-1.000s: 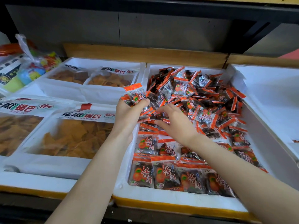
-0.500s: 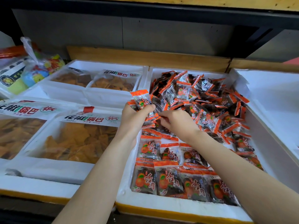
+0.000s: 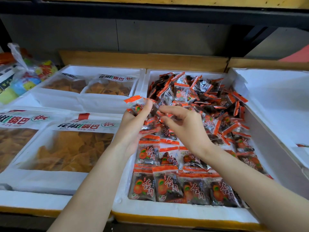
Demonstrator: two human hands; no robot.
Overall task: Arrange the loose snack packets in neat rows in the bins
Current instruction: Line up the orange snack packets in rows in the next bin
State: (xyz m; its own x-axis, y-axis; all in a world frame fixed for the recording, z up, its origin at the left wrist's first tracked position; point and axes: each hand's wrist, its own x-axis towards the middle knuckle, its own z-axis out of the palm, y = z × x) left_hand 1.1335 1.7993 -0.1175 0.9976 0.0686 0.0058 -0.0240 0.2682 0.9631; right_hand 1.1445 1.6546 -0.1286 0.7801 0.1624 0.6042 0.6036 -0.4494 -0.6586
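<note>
A white foam bin [image 3: 167, 210] holds small orange-and-clear snack packets. Neat rows of packets [image 3: 168, 183] lie flat at its near end, and a loose heap of packets [image 3: 209, 101] fills the far end. My left hand [image 3: 132, 124] grips a small stack of packets [image 3: 136, 104] above the bin's left wall. My right hand [image 3: 182, 124] is just right of it, its fingertips pinching a packet at the edge of that stack.
Left of the bin, white foam bins [image 3: 50, 181] hold large bags of orange crisps [image 3: 73, 148]. A white foam bin [image 3: 275, 97] on the right holds one stray packet [image 3: 301, 145]. A plastic bag of colourful items [image 3: 28, 77] sits far left. A wooden board [image 3: 142, 60] runs behind.
My right hand has risen from the pile up to my left hand and now pinches a packet against the stack held there. The camera has tilted slightly.
</note>
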